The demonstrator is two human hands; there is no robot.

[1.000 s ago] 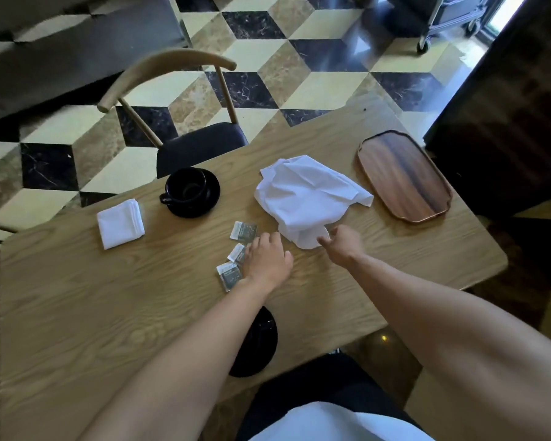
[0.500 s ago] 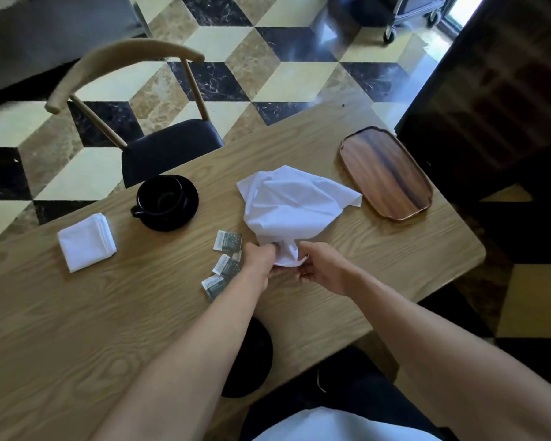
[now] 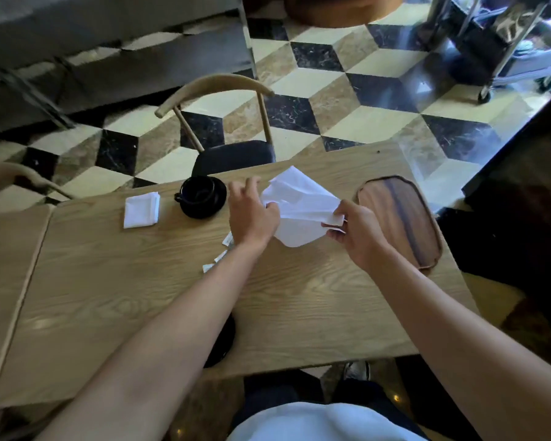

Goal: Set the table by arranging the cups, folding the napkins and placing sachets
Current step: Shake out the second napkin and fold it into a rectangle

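Note:
A crumpled white napkin (image 3: 299,208) hangs lifted above the wooden table (image 3: 299,297), stretched between both hands. My left hand (image 3: 252,214) pinches its left edge, with the other fingers spread upward. My right hand (image 3: 353,230) pinches its right corner. A folded white napkin (image 3: 141,210) lies flat at the far left. A black cup on a black saucer (image 3: 201,196) stands beside it at the table's far edge. Three small sachets (image 3: 218,256) lie on the table, partly hidden under my left forearm. Another black saucer (image 3: 225,338) peeks out under that forearm at the near edge.
A dark wooden tray (image 3: 401,218) lies at the table's right end. A wooden chair with a black seat (image 3: 233,151) stands across the table. A metal trolley (image 3: 506,49) is on the checkered floor at the back right.
Both hands took hold of the crumpled napkin's near edge, raised it off the table and moved apart, spreading the cloth. The head camera tilted and shifted.

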